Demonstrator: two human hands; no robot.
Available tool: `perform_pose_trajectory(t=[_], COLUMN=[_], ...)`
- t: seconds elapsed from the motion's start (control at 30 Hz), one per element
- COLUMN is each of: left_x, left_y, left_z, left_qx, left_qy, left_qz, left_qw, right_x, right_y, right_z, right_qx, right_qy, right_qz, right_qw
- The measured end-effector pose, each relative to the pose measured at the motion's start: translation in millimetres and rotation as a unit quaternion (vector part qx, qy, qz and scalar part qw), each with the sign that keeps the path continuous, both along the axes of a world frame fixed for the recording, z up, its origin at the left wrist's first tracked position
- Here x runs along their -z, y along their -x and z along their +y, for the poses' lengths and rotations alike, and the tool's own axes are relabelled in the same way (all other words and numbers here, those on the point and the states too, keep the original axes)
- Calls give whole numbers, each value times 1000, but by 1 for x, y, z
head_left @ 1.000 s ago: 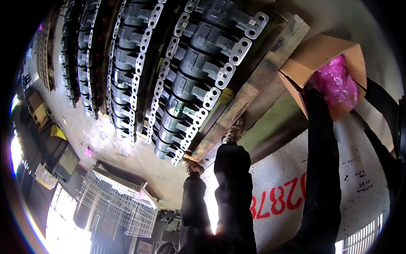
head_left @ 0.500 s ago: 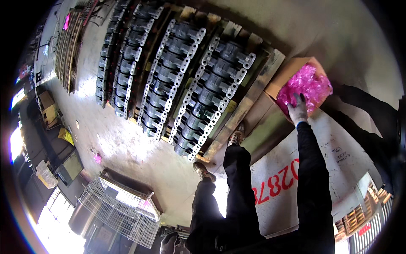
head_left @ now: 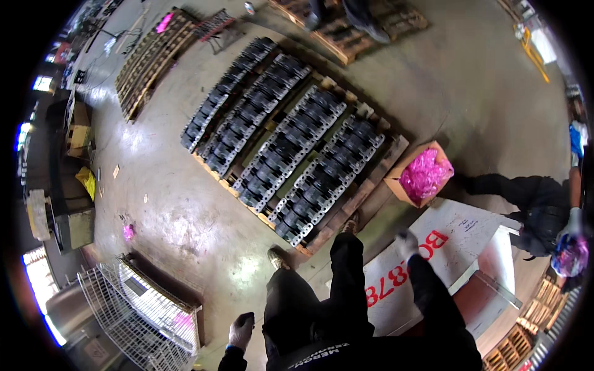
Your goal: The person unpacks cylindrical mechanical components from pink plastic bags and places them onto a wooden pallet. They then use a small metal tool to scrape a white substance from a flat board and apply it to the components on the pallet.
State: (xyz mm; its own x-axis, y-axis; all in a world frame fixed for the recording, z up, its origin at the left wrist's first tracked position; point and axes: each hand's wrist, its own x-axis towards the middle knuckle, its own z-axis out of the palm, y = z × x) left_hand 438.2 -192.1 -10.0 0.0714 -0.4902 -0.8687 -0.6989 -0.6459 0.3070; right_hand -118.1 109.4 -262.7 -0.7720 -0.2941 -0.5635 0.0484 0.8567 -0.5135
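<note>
My right hand (head_left: 406, 244), in a pale glove with dark fingertips, hovers over or beside a white panel with red lettering (head_left: 383, 266). Motion blurs its fingers, and I see nothing sticking out of them. A cardboard box (head_left: 405, 187) filled with pink plastic wrap (head_left: 427, 176) stands beyond that hand, at the panel's far end. My left hand (head_left: 241, 331), gloved alike, hangs low beside my left leg with its fingers curled in; nothing shows in it. Ahead lies a wooden pallet (head_left: 365, 196) bearing rows of black metal castings (head_left: 291, 148) with drilled silver flanges.
On the right a co-worker (head_left: 538, 204) holds a pink-purple bundle (head_left: 569, 255). Another person's legs (head_left: 356, 12) are on a pallet (head_left: 396, 25) at the far side. A wire cage (head_left: 148, 309) stands lower left. Pink scrap (head_left: 128, 232) lies on the floor.
My right hand has left the pink wrap in the box and drawn back toward me over the white panel. My left hand has come into view. The whole view has shifted.
</note>
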Motion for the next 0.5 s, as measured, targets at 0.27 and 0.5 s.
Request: perform_pose_trajectory(t=[0.27, 0.5], left_x=[-30, -318], left_y=[-39, -22], left_z=[-136, -233], left_qx=[199, 167], left_qy=[298, 673], left_qz=[128, 292], left_qw=[925, 659], right_x=[-105, -202], right_y=[-245, -301], right_z=[59, 8], right_qx=[89, -38], right_qy=[35, 40], right_qz=[-30, -15], right_qw=[995, 998])
